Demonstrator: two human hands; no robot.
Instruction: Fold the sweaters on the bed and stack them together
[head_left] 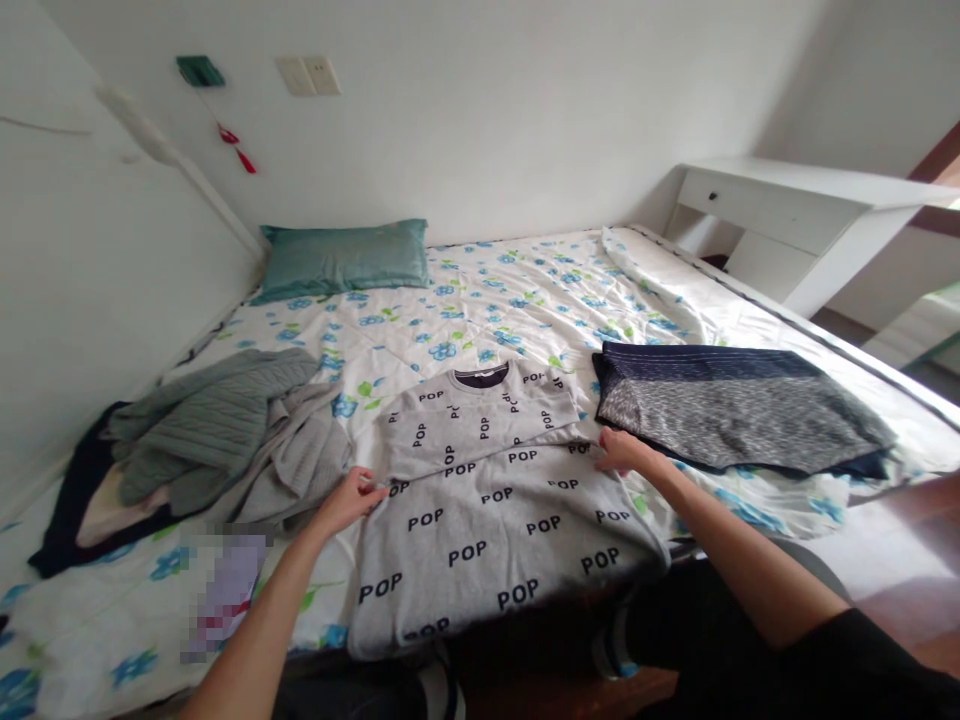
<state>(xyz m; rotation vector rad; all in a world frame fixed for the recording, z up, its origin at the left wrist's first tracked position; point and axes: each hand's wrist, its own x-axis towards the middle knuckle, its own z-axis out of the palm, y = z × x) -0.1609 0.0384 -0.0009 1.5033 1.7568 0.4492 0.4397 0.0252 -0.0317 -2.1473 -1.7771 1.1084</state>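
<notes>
A grey sweatshirt (495, 520) printed with "POP" lies on the bed in front of me. Its collar points away from me, its sleeves lie folded in across the upper part, and its lower end reaches over the bed's near edge. At its left side, my left hand (352, 503) pinches the fabric edge. My right hand (627, 455) grips the opposite edge at about the same height; its fingertips are partly hidden. Right of the sweatshirt lies a folded grey and navy garment (735, 410), close to my right hand.
Rumpled knitwear (217, 430) in green, grey and dark tones is heaped on the left. A green pillow (345, 258) lies at the back on the floral sheet (517, 290). A white desk (787, 215) stands beyond the bed's right side. A blurred-out item (225, 590) lies near my left forearm.
</notes>
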